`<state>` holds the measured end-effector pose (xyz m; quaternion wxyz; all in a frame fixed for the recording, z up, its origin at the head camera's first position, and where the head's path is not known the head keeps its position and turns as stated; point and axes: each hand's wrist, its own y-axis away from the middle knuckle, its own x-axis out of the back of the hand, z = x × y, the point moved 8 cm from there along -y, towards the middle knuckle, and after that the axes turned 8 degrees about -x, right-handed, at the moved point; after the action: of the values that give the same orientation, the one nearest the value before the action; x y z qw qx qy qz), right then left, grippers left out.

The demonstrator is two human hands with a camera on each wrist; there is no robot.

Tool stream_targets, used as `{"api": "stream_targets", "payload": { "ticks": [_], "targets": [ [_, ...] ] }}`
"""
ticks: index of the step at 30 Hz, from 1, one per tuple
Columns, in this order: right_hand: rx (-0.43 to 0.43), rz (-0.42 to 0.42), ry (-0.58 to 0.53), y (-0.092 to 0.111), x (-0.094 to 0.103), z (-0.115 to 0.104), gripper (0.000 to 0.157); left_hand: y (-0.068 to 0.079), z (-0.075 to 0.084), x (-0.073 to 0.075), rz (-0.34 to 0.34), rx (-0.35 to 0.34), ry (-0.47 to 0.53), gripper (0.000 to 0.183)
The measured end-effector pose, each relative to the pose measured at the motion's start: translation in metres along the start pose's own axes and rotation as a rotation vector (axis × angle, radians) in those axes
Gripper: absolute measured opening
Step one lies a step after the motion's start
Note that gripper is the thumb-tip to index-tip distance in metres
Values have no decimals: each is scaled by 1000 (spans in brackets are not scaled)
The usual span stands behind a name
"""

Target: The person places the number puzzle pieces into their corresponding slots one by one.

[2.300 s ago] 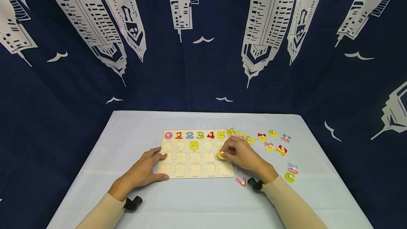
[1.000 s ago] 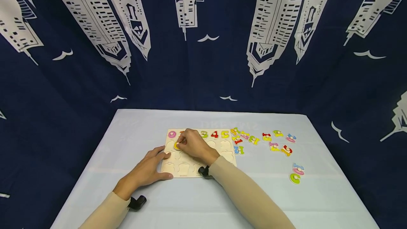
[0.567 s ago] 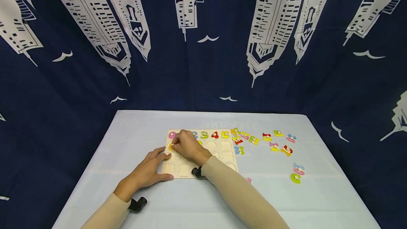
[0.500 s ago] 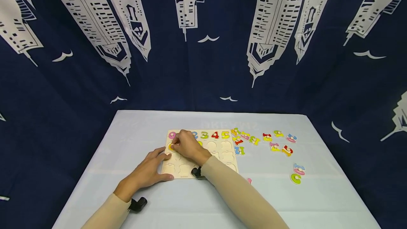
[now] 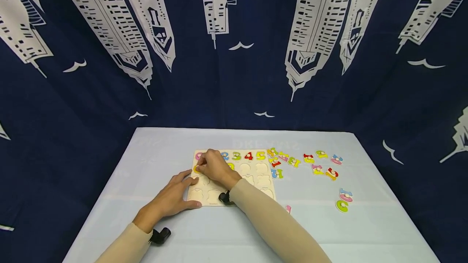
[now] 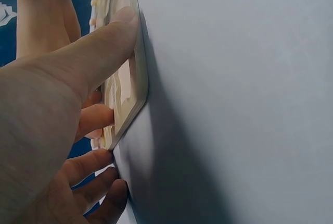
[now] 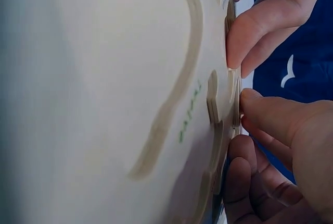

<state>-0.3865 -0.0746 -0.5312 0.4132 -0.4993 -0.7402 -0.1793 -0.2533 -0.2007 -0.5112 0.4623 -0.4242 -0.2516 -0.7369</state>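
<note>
Pinched between my right hand's [image 5: 216, 167] thumb and fingertips, low over the pale wooden number board [image 5: 254, 177] that my left hand's [image 5: 170, 198] parted fingers brace, the flat yellow rounded puzzle piece [image 5: 195, 169] should handle light and stiff, best held by its edges.

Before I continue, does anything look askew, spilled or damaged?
No spill or damage shows. Loose, colourful number pieces right of the pale wooden board lie at mixed angles; one pink piece sits apart, partly hidden by the beige right sleeve.
</note>
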Motion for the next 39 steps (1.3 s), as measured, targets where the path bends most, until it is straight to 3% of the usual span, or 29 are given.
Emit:
{"api": "stream_targets", "payload": {
  "ticks": [8,20,27,32,39],
  "targets": [
    [-29,-49,-33,17,19,-25,8,5,2,-7,0,-8,13,85],
    [19,-111,22,18,20,-27,5,6,4,-5,14,-7,15,85],
    [23,-124,5,41,56,-28,25,0,5,-5,5,-4,14,85],
    [61,-79,10,59,84,-21,24,2,3,-2,-6,-8,-7,86],
    [24,-27,22,94,121,8,21,0,4,1,-4,-30,-41,86]
  ]
}}
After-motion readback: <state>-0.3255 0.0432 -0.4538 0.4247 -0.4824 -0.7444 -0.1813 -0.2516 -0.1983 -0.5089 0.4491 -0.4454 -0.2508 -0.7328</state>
